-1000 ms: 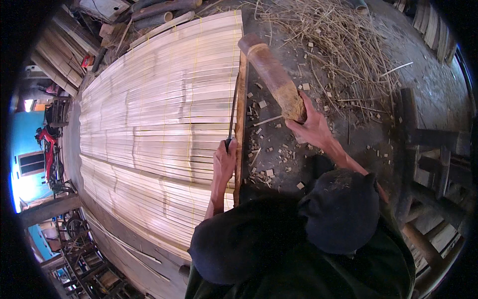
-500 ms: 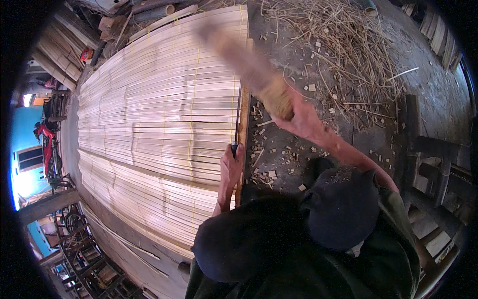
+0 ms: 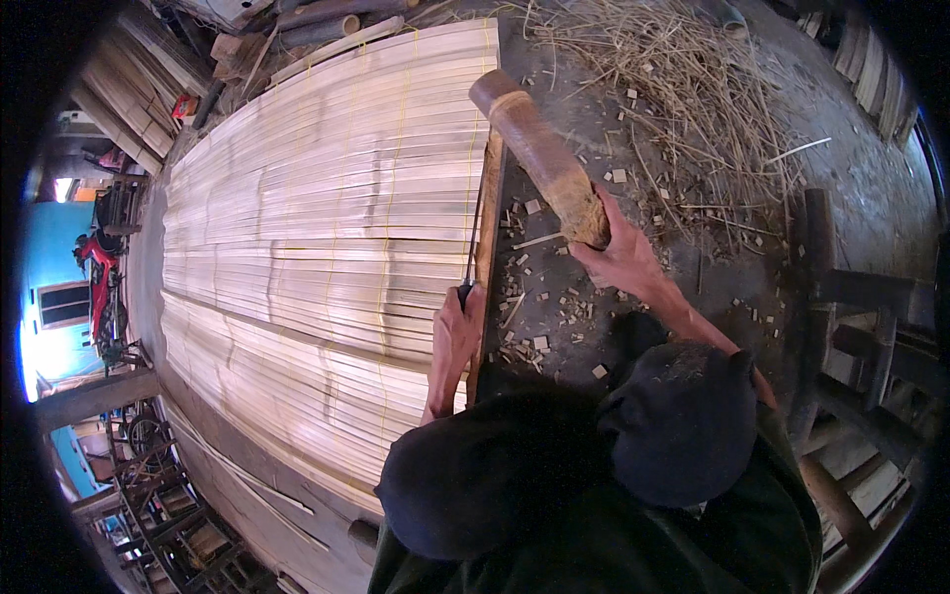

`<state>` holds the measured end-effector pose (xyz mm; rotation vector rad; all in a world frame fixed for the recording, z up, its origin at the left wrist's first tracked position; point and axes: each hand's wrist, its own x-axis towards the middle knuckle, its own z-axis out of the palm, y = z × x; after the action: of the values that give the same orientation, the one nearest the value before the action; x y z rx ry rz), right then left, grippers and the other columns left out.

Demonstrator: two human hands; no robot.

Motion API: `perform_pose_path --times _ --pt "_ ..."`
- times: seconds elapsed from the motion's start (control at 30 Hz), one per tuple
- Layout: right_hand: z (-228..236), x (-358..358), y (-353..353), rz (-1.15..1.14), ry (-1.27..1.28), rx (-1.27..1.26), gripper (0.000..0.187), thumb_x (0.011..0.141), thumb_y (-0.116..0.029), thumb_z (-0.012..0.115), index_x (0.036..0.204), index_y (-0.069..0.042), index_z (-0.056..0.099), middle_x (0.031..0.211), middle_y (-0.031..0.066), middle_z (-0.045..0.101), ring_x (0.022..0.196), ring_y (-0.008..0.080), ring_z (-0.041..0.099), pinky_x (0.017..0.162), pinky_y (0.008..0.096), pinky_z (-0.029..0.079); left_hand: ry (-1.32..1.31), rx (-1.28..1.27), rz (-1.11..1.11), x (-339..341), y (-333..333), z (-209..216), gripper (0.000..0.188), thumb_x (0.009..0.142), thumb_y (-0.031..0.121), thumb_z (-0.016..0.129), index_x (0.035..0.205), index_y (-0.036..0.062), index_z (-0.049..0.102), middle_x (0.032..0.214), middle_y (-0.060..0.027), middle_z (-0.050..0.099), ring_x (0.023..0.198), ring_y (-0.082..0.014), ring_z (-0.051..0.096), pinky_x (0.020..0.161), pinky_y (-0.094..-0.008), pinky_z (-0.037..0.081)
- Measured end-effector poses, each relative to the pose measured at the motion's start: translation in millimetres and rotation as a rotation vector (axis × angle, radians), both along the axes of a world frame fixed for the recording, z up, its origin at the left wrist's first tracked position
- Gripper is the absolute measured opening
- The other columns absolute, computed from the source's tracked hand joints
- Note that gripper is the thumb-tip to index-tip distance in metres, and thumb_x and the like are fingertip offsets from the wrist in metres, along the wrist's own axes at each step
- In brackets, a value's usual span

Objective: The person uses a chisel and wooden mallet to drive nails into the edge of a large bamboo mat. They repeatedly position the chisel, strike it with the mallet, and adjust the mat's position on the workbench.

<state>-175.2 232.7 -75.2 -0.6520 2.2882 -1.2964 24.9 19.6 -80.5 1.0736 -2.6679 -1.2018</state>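
Note:
My left hand (image 3: 458, 332) is closed round the black handle of a long knife (image 3: 478, 223). Its thin dark blade points away from me along the right edge of a wide mat of pale bamboo slats (image 3: 317, 208), bound with yellow string. Beneath that edge runs a wooden board (image 3: 490, 193). To the right of the blade, my right hand (image 3: 630, 255) grips a thick brown bamboo club (image 3: 539, 148) by its rough, fibrous end. The club slants up and left, its far end close to the mat's edge and apart from the knife.
Small square offcuts (image 3: 539, 344) lie scattered on the dark floor right of the mat. Beyond them spreads a heap of thin bamboo strips (image 3: 673, 129). A dark wooden frame (image 3: 861, 289) stands at the right. Bamboo poles (image 3: 327, 32) lie past the mat's far end.
The club, blurred and reaching over the mat before, has swung right toward the mat's edge. My right hand has shifted slightly right. The knife and my left hand have hardly moved.

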Motion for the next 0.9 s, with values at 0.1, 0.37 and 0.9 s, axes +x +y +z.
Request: perform_pose_path --times 0.1,0.37,0.9 --pt "4 -2 8 -0.003 0.050 0.074 0.094 0.079 -0.036 0.077 0.153 -0.015 0.022 0.107 0.0237 0.068 0.099 0.0394 0.069 0.087 0.0465 0.054 0.073 0.009 -0.023 11 4 -9 0.041 0.100 0.038 0.054 0.094 -0.0032 0.054 0.068 -0.0250 0.060 0.062 -0.0400 0.061 0.053 -0.0454 0.046" --pt "101 -18 -26 -0.047 0.301 -0.306 0.094 0.076 -0.018 0.080 0.151 -0.003 0.025 0.135 0.0180 0.054 0.122 0.0275 0.056 0.100 0.0390 0.048 -0.030 0.098 0.049 34 -1 -19 0.033 0.100 0.030 0.057 0.093 -0.0024 0.055 0.068 -0.0255 0.061 0.059 -0.0442 0.062 0.052 -0.0444 0.046" --pt "3 4 -12 0.155 0.032 0.168 0.095 0.078 -0.035 0.078 0.152 -0.014 0.024 0.122 0.0249 0.062 0.111 0.0391 0.064 0.096 0.0446 0.050 -0.207 -0.062 0.052 27 14 -29 0.040 0.096 0.038 0.059 0.099 -0.0019 0.052 0.078 -0.0315 0.064 0.080 -0.0514 0.063 0.067 -0.0569 0.048"
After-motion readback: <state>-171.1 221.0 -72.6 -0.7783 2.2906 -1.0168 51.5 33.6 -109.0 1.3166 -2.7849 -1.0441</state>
